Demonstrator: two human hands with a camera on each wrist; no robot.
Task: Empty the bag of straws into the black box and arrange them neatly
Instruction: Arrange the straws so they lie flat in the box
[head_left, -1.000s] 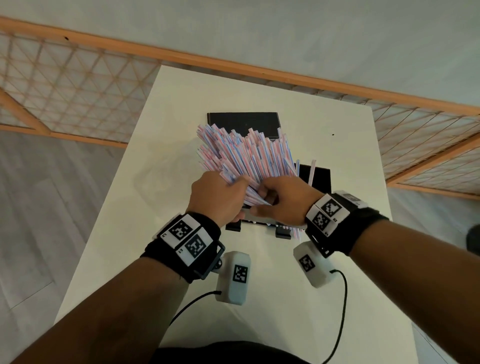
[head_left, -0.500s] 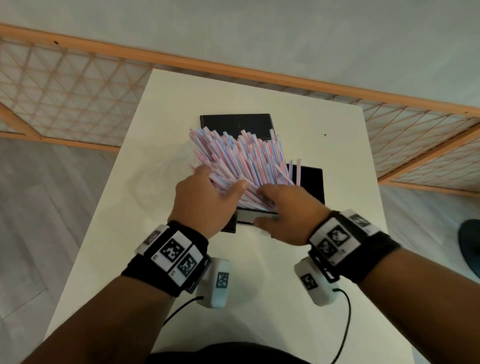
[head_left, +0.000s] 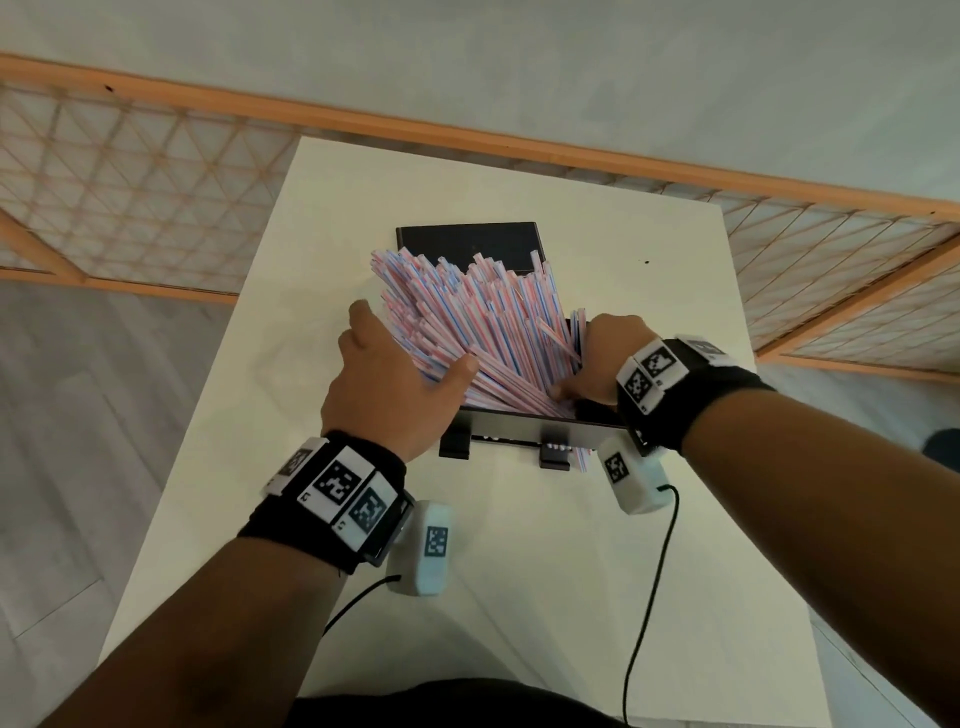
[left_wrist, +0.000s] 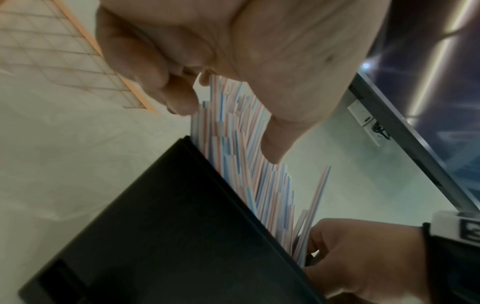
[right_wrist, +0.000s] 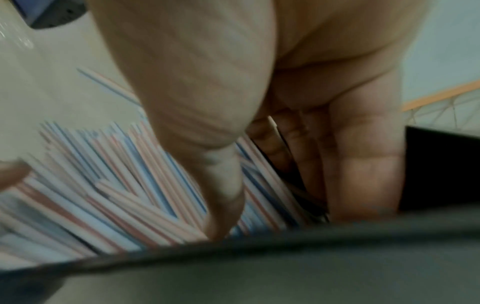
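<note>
A big bundle of pink, blue and white striped straws (head_left: 483, 322) stands fanned out and leaning away in the black box (head_left: 519, 423) at the middle of the table. My left hand (head_left: 400, 353) grips the bundle's left side, fingers curled round the far edge and thumb lying across the near straws (left_wrist: 233, 131). My right hand (head_left: 582, 364) is at the bundle's right edge. Its thumb presses the straws (right_wrist: 103, 195) low down, and its straight fingers (right_wrist: 363, 164) reach into the box (right_wrist: 441, 168) beside them. No bag is in view.
A flat black panel (head_left: 467, 247) lies on the white table (head_left: 571, 571) just behind the box. A wooden lattice railing (head_left: 156, 171) runs past the table's far edge. A black cable (head_left: 644, 597) trails over the near tabletop.
My hands have moved apart. The left slid out to the bundle's left side, and the right shifted to its right edge and down into the box. The straws fan wider.
</note>
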